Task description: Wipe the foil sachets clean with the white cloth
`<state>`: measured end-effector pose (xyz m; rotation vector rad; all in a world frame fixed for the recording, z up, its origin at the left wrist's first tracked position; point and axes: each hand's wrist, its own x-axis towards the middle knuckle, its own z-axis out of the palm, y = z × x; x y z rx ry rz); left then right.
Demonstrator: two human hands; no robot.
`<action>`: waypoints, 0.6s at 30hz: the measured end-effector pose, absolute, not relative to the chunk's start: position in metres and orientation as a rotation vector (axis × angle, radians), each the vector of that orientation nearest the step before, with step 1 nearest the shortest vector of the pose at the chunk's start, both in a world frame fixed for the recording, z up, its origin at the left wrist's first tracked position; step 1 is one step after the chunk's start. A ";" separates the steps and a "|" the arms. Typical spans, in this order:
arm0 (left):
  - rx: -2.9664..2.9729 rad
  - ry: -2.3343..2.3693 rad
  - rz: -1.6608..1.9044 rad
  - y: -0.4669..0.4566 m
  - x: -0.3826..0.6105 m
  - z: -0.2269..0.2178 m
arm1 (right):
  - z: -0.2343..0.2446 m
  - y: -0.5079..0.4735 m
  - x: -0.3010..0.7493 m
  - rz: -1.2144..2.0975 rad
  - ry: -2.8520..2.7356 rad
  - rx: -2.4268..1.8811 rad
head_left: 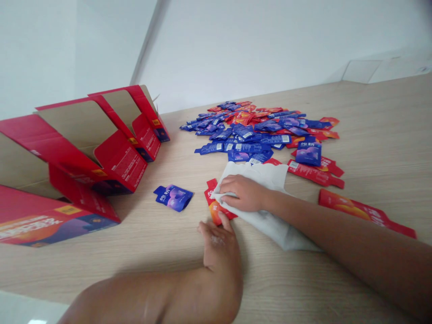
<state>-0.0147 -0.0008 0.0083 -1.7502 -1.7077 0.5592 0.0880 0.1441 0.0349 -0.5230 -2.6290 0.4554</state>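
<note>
My right hand [241,192] grips a white cloth [266,180], its fingers curled over the cloth's left edge. Part of that cloth covers a red sachet [216,211] lying on the table. Just below, my left hand [219,240] touches the lower edge of the red sachet with a fingertip; its fingers are apart, and some are bent out of sight. To the left lies a single blue sachet [173,197], apart from both hands. Another red sachet [364,212] rests beyond my right forearm, which partly hides it.
A heap of blue and red sachets [249,135] spreads across the back of the wooden table [162,245]. Several open red cardboard boxes [121,166] stand in a row at the left. Behind the table rises a white wall [270,45].
</note>
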 end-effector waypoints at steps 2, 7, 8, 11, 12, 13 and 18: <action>-1.746 -1.721 0.570 -0.001 -0.014 0.008 | 0.035 0.144 0.088 0.455 -2.631 -0.534; -1.712 -1.731 0.582 0.000 -0.012 0.007 | 0.035 0.144 0.088 0.459 -2.632 -0.543; -1.715 -1.733 0.584 0.000 -0.012 0.007 | 0.035 0.144 0.088 0.455 -2.635 -0.536; -1.743 -1.737 0.580 0.000 -0.014 0.009 | 0.038 0.142 0.088 0.419 -2.661 -0.461; -1.751 -1.741 0.575 0.000 -0.015 0.009 | 0.038 0.141 0.088 0.405 -2.672 -0.422; -1.764 -1.740 0.567 0.000 -0.015 0.010 | 0.039 0.139 0.088 0.391 -2.680 -0.389; -1.749 -1.829 0.604 0.003 -0.010 0.007 | 0.041 0.135 0.086 0.364 -2.680 -0.401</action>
